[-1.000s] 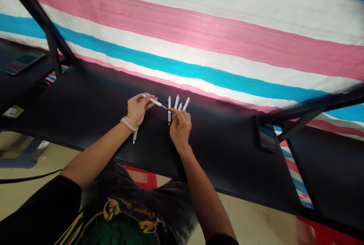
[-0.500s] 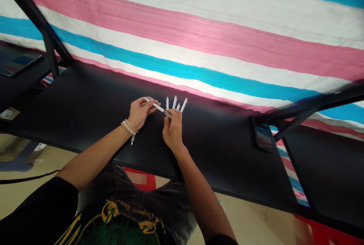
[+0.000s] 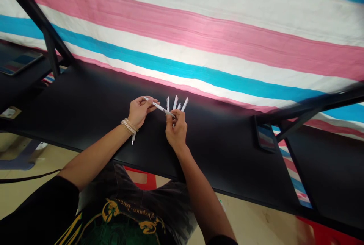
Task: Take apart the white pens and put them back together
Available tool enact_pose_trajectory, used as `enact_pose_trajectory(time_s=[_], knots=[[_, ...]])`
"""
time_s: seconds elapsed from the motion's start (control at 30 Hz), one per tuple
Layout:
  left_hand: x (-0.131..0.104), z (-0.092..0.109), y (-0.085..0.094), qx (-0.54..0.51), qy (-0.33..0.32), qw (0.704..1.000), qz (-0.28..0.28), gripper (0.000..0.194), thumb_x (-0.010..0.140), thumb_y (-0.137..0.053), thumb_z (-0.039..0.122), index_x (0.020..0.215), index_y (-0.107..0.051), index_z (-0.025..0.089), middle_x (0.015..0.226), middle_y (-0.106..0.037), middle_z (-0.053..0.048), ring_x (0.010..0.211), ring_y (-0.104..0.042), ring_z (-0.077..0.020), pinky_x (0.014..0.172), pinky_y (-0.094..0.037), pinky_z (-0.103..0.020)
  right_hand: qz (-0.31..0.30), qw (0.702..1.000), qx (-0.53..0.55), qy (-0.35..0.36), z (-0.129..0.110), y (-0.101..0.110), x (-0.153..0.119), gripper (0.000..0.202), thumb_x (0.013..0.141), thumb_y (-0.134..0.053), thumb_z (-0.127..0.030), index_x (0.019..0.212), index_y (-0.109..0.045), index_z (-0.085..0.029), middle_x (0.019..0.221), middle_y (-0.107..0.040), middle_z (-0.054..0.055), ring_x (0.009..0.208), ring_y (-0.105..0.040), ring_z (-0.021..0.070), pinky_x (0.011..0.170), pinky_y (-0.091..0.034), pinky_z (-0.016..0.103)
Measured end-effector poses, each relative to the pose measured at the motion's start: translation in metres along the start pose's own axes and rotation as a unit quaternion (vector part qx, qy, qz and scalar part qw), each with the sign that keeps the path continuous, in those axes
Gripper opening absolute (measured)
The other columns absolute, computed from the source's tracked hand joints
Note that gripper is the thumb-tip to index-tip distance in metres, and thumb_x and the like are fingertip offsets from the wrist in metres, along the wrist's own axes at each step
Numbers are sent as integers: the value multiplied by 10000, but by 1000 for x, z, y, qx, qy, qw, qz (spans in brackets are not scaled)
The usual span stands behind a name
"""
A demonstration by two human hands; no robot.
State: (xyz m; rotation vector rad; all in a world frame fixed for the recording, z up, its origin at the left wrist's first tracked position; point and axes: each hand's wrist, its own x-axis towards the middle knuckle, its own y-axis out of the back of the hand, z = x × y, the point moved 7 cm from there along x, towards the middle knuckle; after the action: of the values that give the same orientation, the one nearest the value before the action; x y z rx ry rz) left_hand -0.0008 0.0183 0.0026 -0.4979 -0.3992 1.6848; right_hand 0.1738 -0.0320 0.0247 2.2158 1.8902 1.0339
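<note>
A slim white pen (image 3: 159, 107) is held slantwise between my two hands above the black table. My left hand (image 3: 140, 109) pinches its upper left end between thumb and fingers. At the lower right end, the fingers of my right hand (image 3: 176, 128) are closed on the same pen, and they cover its tip. Several white pens (image 3: 175, 101) lie fanned out just beyond my right hand, their near ends hidden behind it. Another white pen (image 3: 133, 138) lies partly under my left wrist, its pointed end showing.
The black table (image 3: 222, 142) stretches to both sides. A striped cloth (image 3: 199, 36) hangs along its far edge, between dark metal struts (image 3: 51, 48). A phone-like dark slab (image 3: 266, 137) lies at right, and a flat tablet-like device (image 3: 21, 62) at far left.
My right hand has moved slightly right, and its grip now covers the grey part at the pen's lower end. My left hand has hardly moved.
</note>
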Motion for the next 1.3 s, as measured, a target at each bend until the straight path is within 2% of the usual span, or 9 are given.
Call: enact_pose_trajectory(time_s=[0.07, 0.17, 0.27, 0.4, 0.53, 0.63, 0.77, 1.1, 1.3], knots=[[1, 0, 0, 1, 3, 1000, 0, 306, 745, -837, 319, 880, -635, 132, 909, -749, -97, 895, -752, -232, 890, -594, -426, -3, 1000, -4, 6, -1, 1, 0, 174, 992, -492, -318, 1134, -529, -224, 967, -667, 63, 784, -648, 176, 720, -533, 310], [1, -1, 1, 1, 4, 1000, -1, 325, 737, -844, 334, 874, -630, 131, 897, -748, -95, 886, -753, -232, 879, -598, -423, -37, 999, 6, -7, 1, -2, 1, 185, 1007, -453, -302, 1160, -517, -219, 857, -674, 30, 718, -647, 167, 710, -527, 306], [1, -2, 0, 0, 4, 1000, -7, 341, 728, -850, 346, 882, -633, 132, 895, -748, -92, 884, -753, -236, 867, -603, -420, -16, 1000, 1, -16, 3, 2, 2, 200, 995, -480, -310, 1161, -531, -211, 897, -685, 45, 755, -657, 172, 720, -525, 305], [0, -4, -2, 9, 12, 1000, -23, 352, 726, -850, 364, 897, -645, 134, 891, -753, -93, 893, -752, -238, 870, -603, -419, -25, 998, 25, -49, 7, 1, 2, 203, 1023, -417, -336, 1080, -570, -215, 749, -653, 0, 603, -608, 137, 647, -511, 278], [2, -1, 1, -3, -3, 1000, -7, 334, 734, -848, 344, 897, -649, 131, 888, -750, -98, 888, -753, -237, 883, -600, -427, -19, 997, 67, -45, 5, 1, 2, 262, 969, -548, -364, 1186, -531, -219, 962, -698, 45, 675, -649, 135, 662, -540, 278], [2, -1, 1, -6, -4, 1000, -9, 329, 736, -846, 342, 897, -653, 128, 887, -750, -96, 884, -753, -234, 869, -605, -414, -47, 994, 75, -56, 6, -4, 1, 225, 989, -510, -362, 1159, -535, -217, 898, -707, 25, 598, -630, 119, 623, -537, 267], [2, -3, 1, -1, 0, 1000, -13, 347, 728, -850, 354, 903, -655, 127, 891, -750, -94, 879, -753, -233, 856, -609, -405, -17, 997, 45, -54, 6, 1, 1, 254, 969, -545, -374, 1165, -534, -213, 918, -719, 42, 709, -667, 149, 659, -544, 275], [2, -7, 1, 5, 4, 1000, -16, 360, 722, -852, 361, 918, -663, 126, 905, -751, -103, 885, -749, -233, 845, -607, -398, -39, 996, 51, -67, 7, 0, -1, 223, 985, -517, -358, 1161, -505, -221, 763, -674, -18, 541, -588, 113, 571, -490, 239], [1, -7, 0, 7, 6, 1000, -23, 365, 716, -852, 365, 923, -673, 123, 896, -748, -102, 862, -744, -221, 812, -609, -378, -69, 985, 124, -101, 8, -5, -2, 220, 994, -503, -379, 1147, -488, -223, 718, -646, -41, 476, -559, 95, 486, -446, 209]])
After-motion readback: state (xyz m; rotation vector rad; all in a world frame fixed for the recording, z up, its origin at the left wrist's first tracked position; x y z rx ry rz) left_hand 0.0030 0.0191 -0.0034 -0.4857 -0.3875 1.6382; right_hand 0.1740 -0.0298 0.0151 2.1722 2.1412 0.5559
